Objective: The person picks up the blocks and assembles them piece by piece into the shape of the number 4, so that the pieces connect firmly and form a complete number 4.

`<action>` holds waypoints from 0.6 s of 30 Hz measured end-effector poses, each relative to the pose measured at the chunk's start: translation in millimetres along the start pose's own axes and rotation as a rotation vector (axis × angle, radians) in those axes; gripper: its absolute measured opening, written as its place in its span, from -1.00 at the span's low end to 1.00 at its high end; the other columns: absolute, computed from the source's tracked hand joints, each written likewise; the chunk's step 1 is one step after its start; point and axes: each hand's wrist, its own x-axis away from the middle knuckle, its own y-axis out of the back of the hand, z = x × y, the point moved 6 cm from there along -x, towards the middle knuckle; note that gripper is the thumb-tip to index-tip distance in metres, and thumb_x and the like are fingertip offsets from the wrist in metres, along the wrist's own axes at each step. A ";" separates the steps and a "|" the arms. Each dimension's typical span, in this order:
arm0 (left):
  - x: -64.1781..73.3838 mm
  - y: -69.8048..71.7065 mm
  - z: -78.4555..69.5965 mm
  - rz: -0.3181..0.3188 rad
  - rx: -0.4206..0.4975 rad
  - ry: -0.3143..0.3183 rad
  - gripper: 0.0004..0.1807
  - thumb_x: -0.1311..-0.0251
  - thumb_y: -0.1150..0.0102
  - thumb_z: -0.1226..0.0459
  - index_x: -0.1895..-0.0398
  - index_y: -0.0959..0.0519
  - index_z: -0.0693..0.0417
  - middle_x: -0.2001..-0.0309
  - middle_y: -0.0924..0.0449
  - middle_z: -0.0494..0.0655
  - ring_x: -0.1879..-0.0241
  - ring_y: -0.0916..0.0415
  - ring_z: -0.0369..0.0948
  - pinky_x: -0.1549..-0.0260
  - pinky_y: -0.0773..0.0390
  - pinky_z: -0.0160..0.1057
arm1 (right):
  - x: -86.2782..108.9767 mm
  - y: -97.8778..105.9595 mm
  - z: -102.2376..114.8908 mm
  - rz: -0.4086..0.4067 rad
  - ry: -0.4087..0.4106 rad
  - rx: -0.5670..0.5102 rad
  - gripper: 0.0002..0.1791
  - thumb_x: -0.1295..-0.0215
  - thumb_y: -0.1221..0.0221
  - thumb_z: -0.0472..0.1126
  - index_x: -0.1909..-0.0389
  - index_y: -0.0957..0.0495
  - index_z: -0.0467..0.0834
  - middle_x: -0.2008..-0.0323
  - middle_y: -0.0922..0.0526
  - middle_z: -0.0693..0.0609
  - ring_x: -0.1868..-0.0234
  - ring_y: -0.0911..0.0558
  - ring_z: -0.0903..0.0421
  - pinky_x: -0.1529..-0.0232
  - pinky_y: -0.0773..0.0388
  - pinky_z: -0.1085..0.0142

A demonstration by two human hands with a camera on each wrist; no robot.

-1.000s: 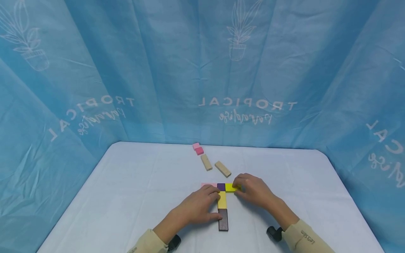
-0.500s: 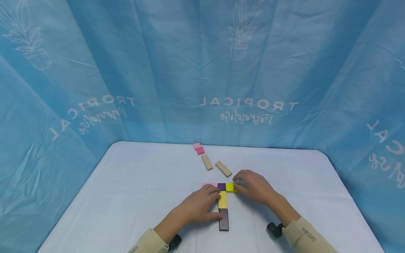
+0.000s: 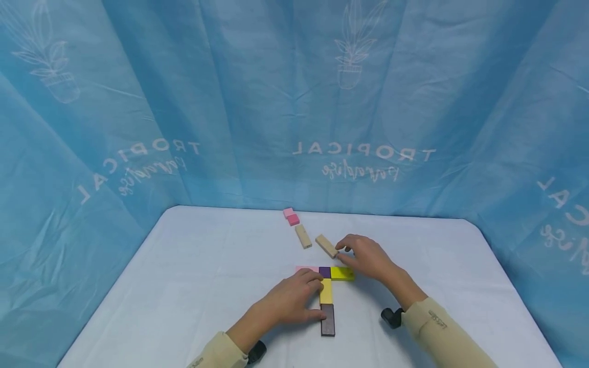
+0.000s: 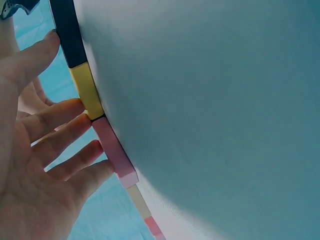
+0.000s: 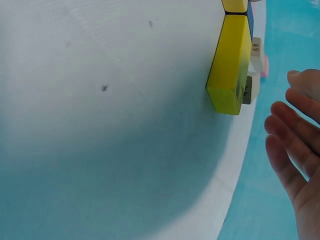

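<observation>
We see a plain wooden block (image 3: 326,246) lying just beside a right hand (image 3: 366,257), loosely parted and empty, and, nearer us, a T of coloured blocks (image 3: 326,292), touched but not grasped by a spread left hand (image 3: 291,299), on a white table (image 3: 193,286) before a blue curtain (image 3: 257,102).

Blue curtain (image 3: 257,102) with mirrored "TROPICAL" lettering (image 3: 363,149) fills upper frame; white tabletop (image 3: 207,266) spans lower centre.

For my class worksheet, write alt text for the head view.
A person's left hand touches coloured blocks arranged in a T on a white table. The right hand is beside a plain wooden block; two pink pieces lie farther back.
</observation>
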 end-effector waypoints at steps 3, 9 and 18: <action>-0.2 0.1 -0.5 0.000 0.000 -0.001 -0.31 -0.04 -0.17 -0.31 -0.10 -0.54 -0.09 -0.23 -0.37 -0.24 -0.26 -0.23 -0.25 -0.11 -0.43 -0.13 | -4.4 -2.8 -1.4 0.007 -0.023 0.001 -0.75 -0.20 -0.30 -0.02 0.12 -0.68 0.01 0.19 -0.64 0.16 0.20 -0.57 0.15 0.17 -0.53 0.26; -0.4 -0.7 0.3 0.002 -0.004 0.010 -0.31 -0.03 -0.18 -0.31 -0.10 -0.54 -0.09 -0.22 -0.38 -0.25 -0.25 -0.24 -0.27 -0.12 -0.43 -0.15 | -14.6 -6.2 -4.6 0.022 -0.076 -0.031 -0.74 -0.20 -0.30 0.01 0.12 -0.68 0.03 0.22 -0.63 0.18 0.23 -0.55 0.19 0.19 -0.54 0.28; 0.1 -0.9 -1.2 -0.001 0.005 0.010 -0.32 -0.03 -0.18 -0.31 -0.09 -0.54 -0.09 -0.20 -0.39 -0.26 -0.23 -0.25 -0.27 -0.10 -0.44 -0.15 | -23.7 -10.2 -6.1 0.049 -0.098 -0.031 -0.75 -0.23 -0.27 0.01 0.13 -0.68 0.01 0.28 -0.60 0.21 0.29 -0.52 0.21 0.21 -0.53 0.29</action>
